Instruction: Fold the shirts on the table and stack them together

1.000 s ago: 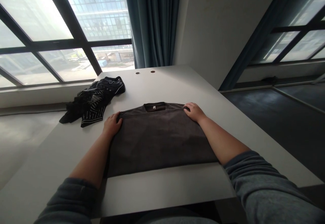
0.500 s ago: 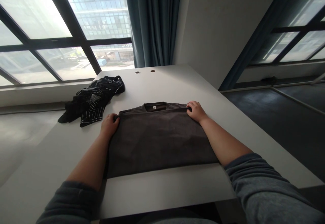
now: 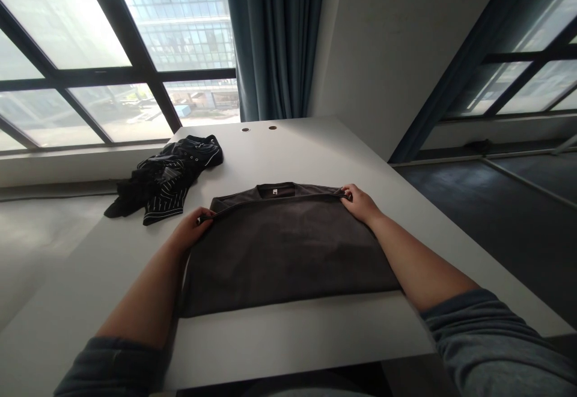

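A dark brown shirt (image 3: 288, 253) lies folded over on the white table in front of me, its collar and small white label at the far side. My left hand (image 3: 193, 227) pinches the left end of the folded-over edge, fingers closed on the cloth. At the right end of that same edge, my right hand (image 3: 358, 203) grips the fabric between thumb and fingers. The edge is stretched between both hands, just short of the collar, and looks slightly raised at its ends.
A crumpled black garment with white stripes (image 3: 169, 175) lies at the table's far left. Two round cable holes sit near the back edge of the white table (image 3: 297, 151). Behind it are windows, a blue curtain (image 3: 274, 42) and a wall column (image 3: 387, 54).
Both hands have moved outward, the left one also slightly nearer me. The folded edge is now pulled wider and tauter between them. The black garment has stayed put.
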### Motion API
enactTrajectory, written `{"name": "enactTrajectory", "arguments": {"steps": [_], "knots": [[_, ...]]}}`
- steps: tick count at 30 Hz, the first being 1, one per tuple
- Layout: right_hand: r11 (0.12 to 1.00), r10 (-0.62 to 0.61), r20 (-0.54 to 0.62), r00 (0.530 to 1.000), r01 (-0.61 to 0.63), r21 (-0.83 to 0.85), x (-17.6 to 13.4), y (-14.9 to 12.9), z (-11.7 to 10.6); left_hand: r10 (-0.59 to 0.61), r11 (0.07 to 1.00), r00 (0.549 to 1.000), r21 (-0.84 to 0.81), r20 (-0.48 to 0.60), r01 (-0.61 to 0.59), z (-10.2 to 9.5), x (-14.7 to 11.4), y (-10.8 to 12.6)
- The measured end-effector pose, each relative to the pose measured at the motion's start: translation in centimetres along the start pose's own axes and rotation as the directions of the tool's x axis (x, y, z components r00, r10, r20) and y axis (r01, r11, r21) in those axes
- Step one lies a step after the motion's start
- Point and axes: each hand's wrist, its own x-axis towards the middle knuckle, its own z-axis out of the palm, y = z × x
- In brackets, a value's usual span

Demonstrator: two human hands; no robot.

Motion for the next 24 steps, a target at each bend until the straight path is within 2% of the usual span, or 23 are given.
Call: {"name": "enactTrajectory", "arguments": {"steps": [3,5,9,14,20,24], "knots": [[1.000,-0.001,0.051,0.999,0.002,-0.007,-0.2,0.2,-0.7,0.017,0.996,0.997,-0.083,0.070,-0.011,-0.5,-0.5,-0.2],[0.999,0.037,0.044,0.998,-0.038,0.038,0.0,0.3,-1.0,-0.026,0.999,1.000,-0.030,0.004,0.026,-0.8,-0.4,-0.3],[0.956,0.227,0.027,0.973,-0.228,0.182,1.6,0.2,-1.5,-0.095,0.984,0.981,0.133,-0.170,0.118,-1.3,1.5,-0.1],[0.902,0.370,-0.034,0.928,-0.350,0.252,5.1,-0.6,-1.5,-0.181,0.964,0.948,0.143,-0.262,0.224,-1.5,5.2,0.9],[0.915,0.403,-0.052,0.914,-0.401,0.042,7.7,-0.7,0.1,-0.191,0.950,0.934,0.182,-0.303,0.254,-0.8,8.2,0.7],[0.930,0.354,-0.096,0.930,-0.362,-0.073,7.7,-0.3,1.7,-0.181,0.949,0.927,0.190,-0.329,0.253,0.0,9.7,-0.2]]}}
